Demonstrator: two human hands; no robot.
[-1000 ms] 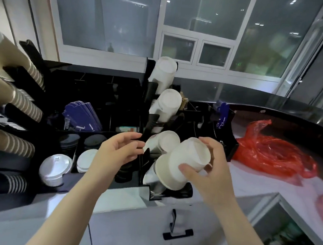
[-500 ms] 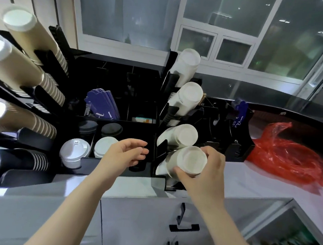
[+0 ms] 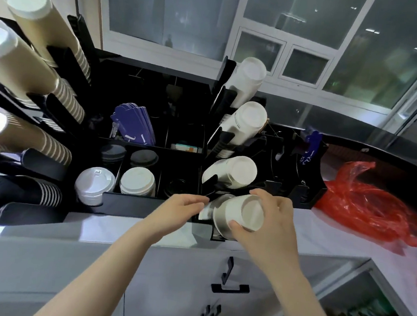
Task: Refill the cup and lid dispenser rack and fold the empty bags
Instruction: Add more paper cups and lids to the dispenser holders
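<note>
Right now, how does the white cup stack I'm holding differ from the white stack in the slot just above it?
The held stack is gripped by the right hand at the rack's lowest slot; the stack above rests untouched in its slot. The held stack looks wider. Both are white paper cups, bases facing outward.

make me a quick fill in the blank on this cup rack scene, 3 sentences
1. The right hand grips a stack of ____ paper cups.
2. The crumpled plastic bag on the counter is ____.
3. The purple sleeves stand in the rack to the ____ of the white cup stacks.

Missing words: white; red; left
</note>
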